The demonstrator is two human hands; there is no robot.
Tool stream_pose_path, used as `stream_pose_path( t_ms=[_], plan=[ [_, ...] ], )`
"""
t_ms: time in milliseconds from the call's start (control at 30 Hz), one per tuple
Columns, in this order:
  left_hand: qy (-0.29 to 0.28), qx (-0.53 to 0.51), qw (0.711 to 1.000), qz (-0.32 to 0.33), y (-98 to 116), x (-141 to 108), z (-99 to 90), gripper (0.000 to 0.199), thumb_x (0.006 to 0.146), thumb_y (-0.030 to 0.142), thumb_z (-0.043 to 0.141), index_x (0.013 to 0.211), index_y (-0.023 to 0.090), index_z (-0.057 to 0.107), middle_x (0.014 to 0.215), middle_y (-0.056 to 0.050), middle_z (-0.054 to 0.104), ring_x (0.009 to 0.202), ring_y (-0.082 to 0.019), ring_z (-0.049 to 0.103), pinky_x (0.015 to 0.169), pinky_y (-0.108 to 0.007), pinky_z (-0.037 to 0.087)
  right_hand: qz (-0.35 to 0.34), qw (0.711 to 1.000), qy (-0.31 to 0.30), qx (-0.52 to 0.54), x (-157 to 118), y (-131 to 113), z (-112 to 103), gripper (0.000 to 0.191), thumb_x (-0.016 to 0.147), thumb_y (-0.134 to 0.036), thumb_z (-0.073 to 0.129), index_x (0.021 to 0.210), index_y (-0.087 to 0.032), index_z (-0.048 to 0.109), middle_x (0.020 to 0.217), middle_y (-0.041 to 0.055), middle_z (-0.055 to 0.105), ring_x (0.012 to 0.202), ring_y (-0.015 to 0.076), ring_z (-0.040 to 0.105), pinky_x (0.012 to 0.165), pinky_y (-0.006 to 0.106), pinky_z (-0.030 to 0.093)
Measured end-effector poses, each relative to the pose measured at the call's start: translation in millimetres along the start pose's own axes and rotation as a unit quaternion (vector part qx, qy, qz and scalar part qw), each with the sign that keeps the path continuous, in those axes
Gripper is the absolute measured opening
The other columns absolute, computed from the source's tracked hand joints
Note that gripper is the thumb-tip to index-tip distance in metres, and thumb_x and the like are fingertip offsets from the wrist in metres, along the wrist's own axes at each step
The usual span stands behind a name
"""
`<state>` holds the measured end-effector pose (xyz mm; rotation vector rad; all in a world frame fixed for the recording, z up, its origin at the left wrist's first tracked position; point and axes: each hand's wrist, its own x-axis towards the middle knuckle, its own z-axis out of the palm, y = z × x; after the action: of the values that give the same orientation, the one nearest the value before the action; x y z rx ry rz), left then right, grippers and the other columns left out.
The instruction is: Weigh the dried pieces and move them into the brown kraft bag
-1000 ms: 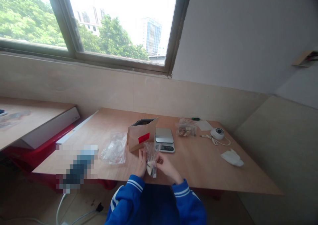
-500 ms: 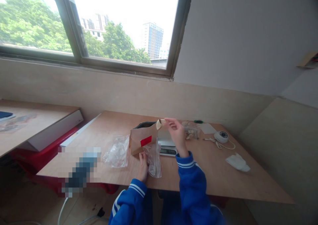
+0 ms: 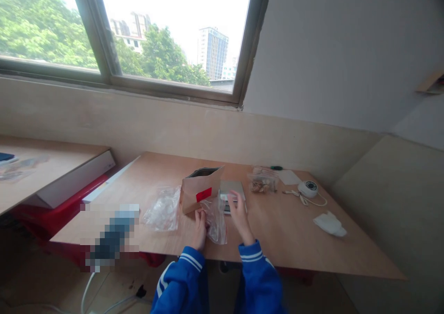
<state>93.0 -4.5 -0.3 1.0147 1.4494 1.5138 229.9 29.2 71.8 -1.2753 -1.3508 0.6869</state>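
A brown paper pouch (image 3: 192, 194) with a red label stands on the table, its dark mouth open at the top. Low in front of it, my left hand (image 3: 200, 226) has its fingers closed on the edge of a clear plastic bag (image 3: 217, 221). My right hand (image 3: 239, 214) is just right of that bag, fingers apart and nothing seen in them. Behind those fingers sits a flat digital scale (image 3: 233, 187), its display partly covered by the hand. What lies inside the pouch cannot be made out.
Left of the pouch lies another crumpled clear bag (image 3: 163, 210). A bag of beige pieces (image 3: 262, 183), a green-handled tool (image 3: 276, 168), a white dome camera (image 3: 308, 189) with its cable and a white crumpled wrapper (image 3: 329, 224) are on the right. A blurred-out object (image 3: 114, 233) is at the left edge.
The small beige piece that my right hand held over the pouch's mouth is out of sight. That hand has moved down and toward me, its fingers now apart. My left hand has stayed at the pouch.
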Motion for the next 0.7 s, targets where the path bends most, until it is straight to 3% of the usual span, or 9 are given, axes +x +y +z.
stream_pose_path(
  t_ms=[100, 200, 300, 467, 567, 700],
  plan=[
    [-0.046, -0.025, 0.998, -0.048, 9.1, -7.3, 0.8, 0.044, 0.086, 0.056, 0.037, 0.108, 0.02, 0.049, 0.086, -0.009, 0.063, 0.066, -0.02, 0.061, 0.06, -0.035, 0.051, 0.144, 0.985, -0.052, 0.08, -20.7, 29.5, 3.5, 0.053, 0.07, -0.054, 0.065, 0.108, -0.019, 0.055, 0.103, 0.0116, 0.066, 0.092, 0.0247, 0.064, 0.082, 0.041, 0.05],
    [-0.035, -0.01, 0.999, -0.011, 11.3, -15.4, 1.6, 0.039, 0.087, 0.054, 0.035, 0.101, 0.02, 0.049, 0.092, -0.01, 0.061, 0.08, -0.021, 0.062, 0.073, -0.038, 0.051, 0.191, 0.968, -0.085, 0.142, -29.0, 37.0, 2.9, 0.051, 0.064, -0.058, 0.069, 0.095, -0.018, 0.06, 0.088, 0.0092, 0.07, 0.08, 0.0255, 0.067, 0.067, 0.037, 0.053],
    [-0.029, 0.011, 0.999, 0.033, 10.0, -22.4, 3.1, 0.037, 0.086, 0.055, 0.04, 0.094, 0.02, 0.051, 0.087, -0.006, 0.06, 0.085, -0.021, 0.06, 0.081, -0.037, 0.048, 0.175, 0.97, -0.056, 0.161, -26.5, 30.3, -6.4, 0.051, 0.06, -0.062, 0.07, 0.085, -0.018, 0.064, 0.078, 0.0084, 0.07, 0.071, 0.0255, 0.067, 0.055, 0.033, 0.05],
    [-0.061, -0.019, 0.998, 0.015, 17.4, -29.3, 5.4, 0.04, 0.08, 0.057, 0.051, 0.089, 0.019, 0.054, 0.077, -0.002, 0.059, 0.073, -0.018, 0.058, 0.066, -0.029, 0.047, 0.135, 0.978, -0.009, 0.157, -20.0, 19.1, -23.1, 0.052, 0.064, -0.063, 0.067, 0.088, -0.017, 0.063, 0.071, 0.007, 0.069, 0.064, 0.0227, 0.065, 0.045, 0.027, 0.045],
    [-0.043, -0.02, 0.999, 0.018, 27.6, -29.7, 0.4, 0.04, 0.076, 0.057, 0.056, 0.085, 0.018, 0.056, 0.071, 0.0, 0.056, 0.067, -0.015, 0.054, 0.062, -0.026, 0.044, 0.108, 0.984, -0.027, 0.137, -20.7, 16.5, -27.1, 0.048, 0.069, -0.06, 0.064, 0.09, -0.017, 0.063, 0.073, 0.0073, 0.069, 0.06, 0.0204, 0.063, 0.04, 0.024, 0.04],
    [-0.046, 0.019, 0.999, 0.021, 43.8, -26.3, -15.1, 0.042, 0.075, 0.059, 0.055, 0.075, 0.017, 0.059, 0.069, 0.0, 0.057, 0.067, -0.016, 0.053, 0.061, -0.026, 0.043, 0.099, 0.982, -0.072, 0.147, -27.1, 13.8, -22.7, 0.042, 0.07, -0.057, 0.065, 0.087, -0.019, 0.063, 0.092, 0.0096, 0.07, 0.067, 0.0216, 0.066, 0.036, 0.023, 0.039]
  ],
)
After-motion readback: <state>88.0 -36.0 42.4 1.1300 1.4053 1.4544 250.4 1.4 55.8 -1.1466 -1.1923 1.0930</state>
